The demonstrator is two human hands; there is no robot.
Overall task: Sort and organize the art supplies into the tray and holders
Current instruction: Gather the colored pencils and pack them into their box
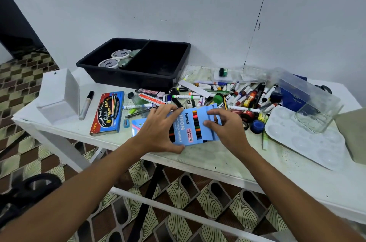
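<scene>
Both hands on the blue Ninso neon pencil packs [195,123] at the near edge of the white table [217,160], looks like 2+ packs stacked/fanned, can't tell exact count. Left hand [158,129] grips the stack's left side: fingers spread over the top, thumb tucked under the bottom corner. Right hand [227,125] pinches the right edge, thumb on the face, fingers curled over the far side.

Step in hand, I'd say: squaring up the pencil packs before they go away. Sorting is early. Black tray [179,47] at the back has 2 compartments; left one holds a few tape rolls [114,58], right one looks bare. Marker pile [237,93] sprawls right of centre, just behind the packs, w/ small paint pots mixed in. Red Nikki box [108,113] lies left, near a silver marker [86,105] and the white holder [57,95]. Clear box [309,101] overlaps the white palette [305,138] at right.

Next move, prob: lift the stack as one & carry it up-left to the tray, likely the right compartment. Needs a firm 2-hand clamp so packs don't slide apart, plus clearance over the loose pens between.
</scene>
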